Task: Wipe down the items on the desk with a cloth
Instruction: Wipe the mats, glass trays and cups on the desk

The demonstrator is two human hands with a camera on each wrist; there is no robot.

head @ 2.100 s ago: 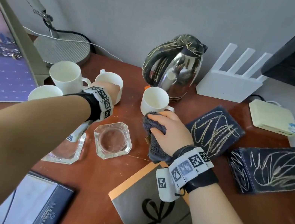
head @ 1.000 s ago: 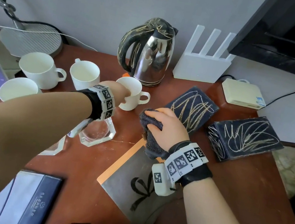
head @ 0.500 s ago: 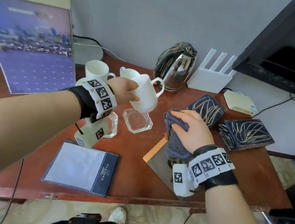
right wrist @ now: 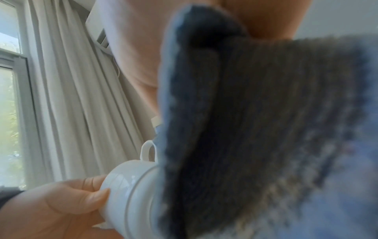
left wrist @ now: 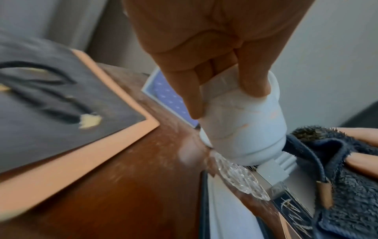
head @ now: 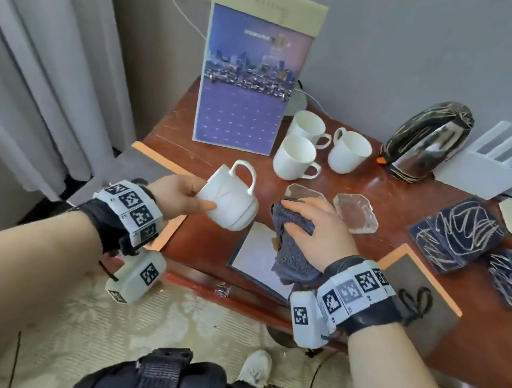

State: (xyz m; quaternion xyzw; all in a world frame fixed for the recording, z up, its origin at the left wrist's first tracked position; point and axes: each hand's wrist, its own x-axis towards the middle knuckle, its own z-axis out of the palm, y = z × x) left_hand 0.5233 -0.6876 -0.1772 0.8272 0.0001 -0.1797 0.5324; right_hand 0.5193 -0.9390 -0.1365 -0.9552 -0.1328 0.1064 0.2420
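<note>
My left hand [head: 199,199] grips a white mug [head: 229,199] near its rim, holding it on its side above the desk's front edge, handle up and base pointing right. My right hand [head: 308,218] holds a dark blue-grey cloth [head: 292,251] bunched under its fingers, right beside the mug's base. In the left wrist view my thumb and fingers [left wrist: 253,87] pinch the mug [left wrist: 245,122], with the cloth [left wrist: 347,186] just beyond its base. In the right wrist view the cloth [right wrist: 255,129] covers the base of the mug [right wrist: 131,194].
Three more white mugs [head: 295,156] stand by a purple calendar stand [head: 249,90]. A kettle [head: 428,142] is at the back, and two glass ashtrays [head: 356,211] sit mid-desk. Dark patterned boxes [head: 456,232] lie right, a paper bag [head: 418,291] and a folder [head: 257,255] near the front edge.
My left hand took a mug from beside the kettle, lifted it toward me and tipped it on its side. My right hand rose off the desk with the cloth to the mug's base.
</note>
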